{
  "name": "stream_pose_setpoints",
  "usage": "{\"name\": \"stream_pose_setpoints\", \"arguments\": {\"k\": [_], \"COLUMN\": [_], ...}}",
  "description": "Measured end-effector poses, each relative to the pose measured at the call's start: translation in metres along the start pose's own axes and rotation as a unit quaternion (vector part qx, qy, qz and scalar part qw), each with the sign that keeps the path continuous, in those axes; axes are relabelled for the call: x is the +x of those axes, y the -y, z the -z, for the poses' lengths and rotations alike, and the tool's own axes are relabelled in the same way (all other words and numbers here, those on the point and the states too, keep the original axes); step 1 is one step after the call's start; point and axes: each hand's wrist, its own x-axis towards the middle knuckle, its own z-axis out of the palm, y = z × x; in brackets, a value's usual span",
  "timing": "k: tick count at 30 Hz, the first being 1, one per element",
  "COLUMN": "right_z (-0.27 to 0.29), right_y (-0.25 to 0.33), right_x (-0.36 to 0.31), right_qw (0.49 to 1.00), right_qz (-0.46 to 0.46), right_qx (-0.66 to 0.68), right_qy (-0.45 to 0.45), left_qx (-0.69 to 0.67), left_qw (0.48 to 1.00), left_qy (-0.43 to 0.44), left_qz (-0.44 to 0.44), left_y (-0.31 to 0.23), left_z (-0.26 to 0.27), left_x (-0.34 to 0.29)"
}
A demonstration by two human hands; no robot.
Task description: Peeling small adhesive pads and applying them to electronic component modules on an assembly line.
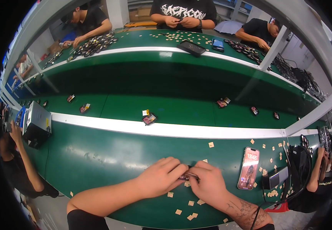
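Left hand: back up, fingers curled over, pinching the left side of a small dark piece with a reddish patch. Right hand: knuckles up, thumb and fingers closed on the right side of the same piece. Fingertips of both hands nearly meet; the piece sits between them and is mostly covered, so can't tell its full shape. Left forearm comes in from the lower left, nearly level, rising slightly to the wrist. Right forearm runs up and leftward from the lower right corner, steeper than the left one. Both hands are over the green smooth tabletop. Tan flat squares lie scattered below and right of the right hand. Pink-screened rectangular smartphone just right of that hand. Beyond the left hand, past the long white rail, sits a black-and-red small device
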Motion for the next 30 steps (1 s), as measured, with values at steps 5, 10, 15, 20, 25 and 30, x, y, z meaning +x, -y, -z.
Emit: {"name": "stream_pose_setpoints", "arguments": {"k": [5, 10, 15, 20, 25, 30], "right_z": [-0.008, 0.012, 0.001, 0.024, 0.025, 0.023], "right_y": [-0.01, -0.011, -0.026, -0.018, -0.021, -0.033], "right_x": [0.002, -0.002, -0.007, -0.005, -0.004, -0.006], "right_qw": [0.994, 0.971, 0.946, 0.948, 0.968, 0.962], "right_qz": [0.008, -0.043, 0.033, -0.028, -0.019, 0.033], "right_qx": [0.082, 0.233, 0.308, 0.26, 0.178, 0.167], "right_qy": [-0.075, -0.022, -0.097, -0.181, -0.175, -0.212], "left_qx": [0.009, 0.001, -0.165, -0.111, -0.066, 0.221], "left_qw": [1.0, 0.999, 0.976, 0.971, 0.972, 0.966], "left_qy": [0.008, -0.043, -0.011, -0.007, -0.082, -0.075], "left_qz": [0.005, -0.031, 0.14, 0.211, 0.209, 0.106], "left_y": [-0.002, -0.016, -0.024, -0.001, 0.085, 0.082], "left_z": [0.005, 0.005, 0.002, 0.006, -0.025, -0.069], "left_x": [0.002, 0.005, 0.02, 0.084, 0.165, 0.235]}}
